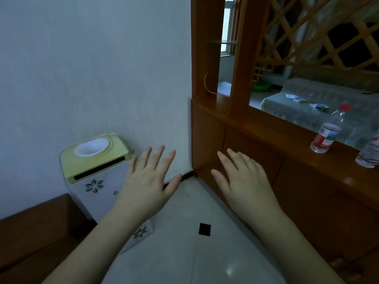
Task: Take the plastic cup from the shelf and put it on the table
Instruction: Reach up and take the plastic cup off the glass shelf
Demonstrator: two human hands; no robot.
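Note:
No plastic cup shows in the head view. My left hand is held out flat over the tiled floor, fingers spread, holding nothing. My right hand is beside it, also open and empty, in front of the wooden cabinet's doors. The cabinet's top ledge runs from the centre to the right, above and beyond my right hand. A thin glass shelf sits between the wooden posts higher up, with nothing visible on it.
Two clear plastic bottles stand on the ledge at the right: one with a red cap and one cut off by the frame edge. A yellow-topped water dispenser stands against the white wall at left. A dark wooden piece fills the lower left.

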